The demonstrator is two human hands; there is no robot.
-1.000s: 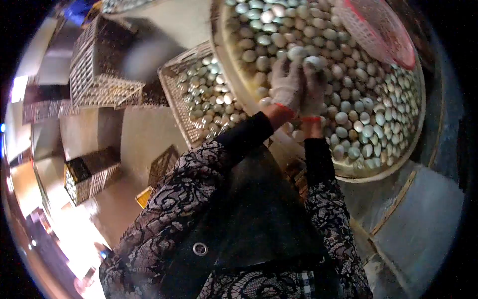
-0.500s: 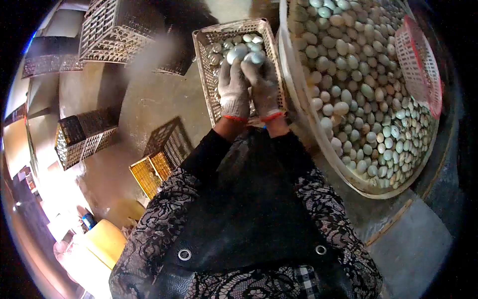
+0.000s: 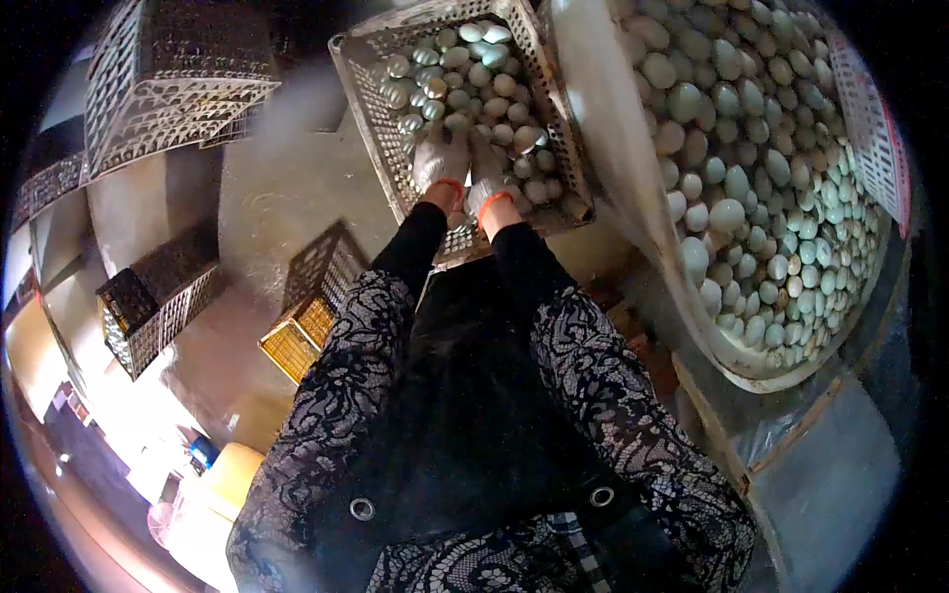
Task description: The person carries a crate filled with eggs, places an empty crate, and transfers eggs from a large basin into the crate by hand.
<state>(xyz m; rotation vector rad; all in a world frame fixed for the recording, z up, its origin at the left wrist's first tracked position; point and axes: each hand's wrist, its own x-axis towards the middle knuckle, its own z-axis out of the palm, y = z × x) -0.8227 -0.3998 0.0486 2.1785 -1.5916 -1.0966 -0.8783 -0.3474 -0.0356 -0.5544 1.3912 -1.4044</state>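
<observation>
Both my hands wear pale work gloves with orange-red cuffs and reach down into a plastic crate (image 3: pixel 362 91) with slatted walls. Pale green and beige eggs (image 3: pixel 504 84) cover its bottom. My left hand (image 3: pixel 441 158) is at the near-left part of the crate, its dim fingers pointing down among the eggs. Close beside it, my right hand (image 3: pixel 487 170) also touches or nearly touches eggs. The fingertips of both hands blend into the dark eggs, so any egg in their grasp cannot be made out.
On the right stands a large round tub (image 3: pixel 618 168) heaped with eggs, with a pink-rimmed basket (image 3: pixel 870 119) resting in it. Stacked crates (image 3: pixel 178 84), a dark crate (image 3: pixel 163 292) and a yellow crate (image 3: pixel 297 341) stand on the floor to the left.
Both hands have lowered from above the crate, where they held eggs, down to the eggs in it. The view has shifted, with the crate and tub now appearing larger.
</observation>
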